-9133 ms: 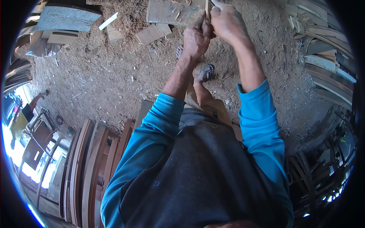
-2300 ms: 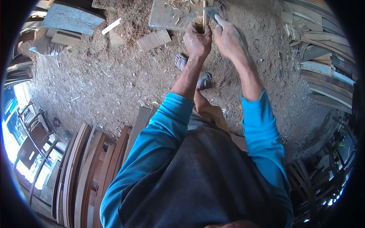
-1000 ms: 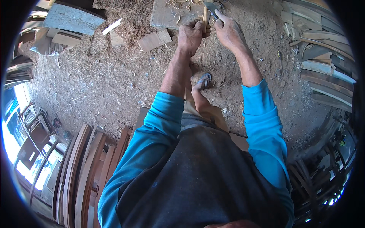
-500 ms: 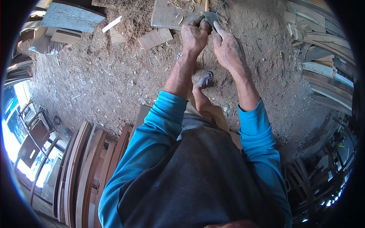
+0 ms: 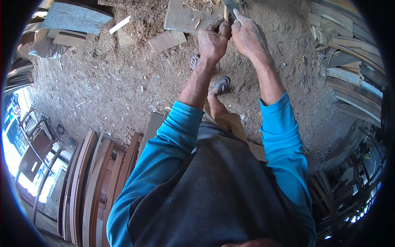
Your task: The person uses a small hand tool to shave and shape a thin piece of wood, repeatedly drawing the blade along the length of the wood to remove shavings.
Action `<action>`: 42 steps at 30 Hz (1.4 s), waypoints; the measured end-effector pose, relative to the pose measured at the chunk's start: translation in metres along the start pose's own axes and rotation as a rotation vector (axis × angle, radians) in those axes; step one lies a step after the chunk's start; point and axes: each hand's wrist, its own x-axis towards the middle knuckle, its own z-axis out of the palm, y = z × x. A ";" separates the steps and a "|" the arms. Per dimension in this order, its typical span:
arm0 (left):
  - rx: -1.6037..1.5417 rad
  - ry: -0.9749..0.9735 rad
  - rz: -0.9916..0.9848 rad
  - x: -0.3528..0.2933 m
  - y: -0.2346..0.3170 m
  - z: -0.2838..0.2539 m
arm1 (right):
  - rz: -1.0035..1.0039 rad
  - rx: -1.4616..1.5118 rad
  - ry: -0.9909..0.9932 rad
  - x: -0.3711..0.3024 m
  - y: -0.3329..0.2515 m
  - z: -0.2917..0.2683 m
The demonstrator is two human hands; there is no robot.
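Note:
Near the top edge, my left hand (image 5: 212,43) is closed around a pale, narrow wooden stick (image 5: 226,15) that points away from me. Beside it, almost touching, my right hand (image 5: 249,36) grips a knife with a broad grey blade (image 5: 230,5); its handle is hidden in my fist. The index finger lies stretched along the blade, which rests at or just beside the stick, partly cut off by the picture's edge. Under the far end is a flat wooden board (image 5: 175,18) with curled wood shavings (image 5: 198,5) on it.
Loose offcuts (image 5: 164,41) lie on the dusty ground left of my hands. Curved boards (image 5: 354,88) are stacked along the right; long planks (image 5: 94,181) stand at lower left. A bluish panel (image 5: 76,17) lies at upper left. My sandalled foot (image 5: 222,85) is below my hands.
The knife and my right hand have moved away from me along the stick, toward the top edge. My left hand has come slightly nearer to me. More of the stick shows.

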 end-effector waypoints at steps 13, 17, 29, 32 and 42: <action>0.003 0.096 0.033 -0.003 -0.007 0.007 | 0.058 0.055 -0.179 -0.038 -0.020 -0.017; 0.027 0.099 0.009 -0.005 -0.001 0.007 | 0.130 0.040 -0.224 -0.013 -0.028 -0.025; 0.104 -0.037 -0.155 -0.002 0.017 -0.006 | 0.237 0.200 -0.216 0.001 -0.011 -0.054; 0.101 -0.044 -0.137 0.000 0.009 -0.005 | 0.177 0.164 -0.174 -0.028 -0.010 -0.046; 0.107 -0.096 -0.095 -0.001 0.014 -0.010 | 0.124 0.161 -0.212 -0.048 -0.018 -0.031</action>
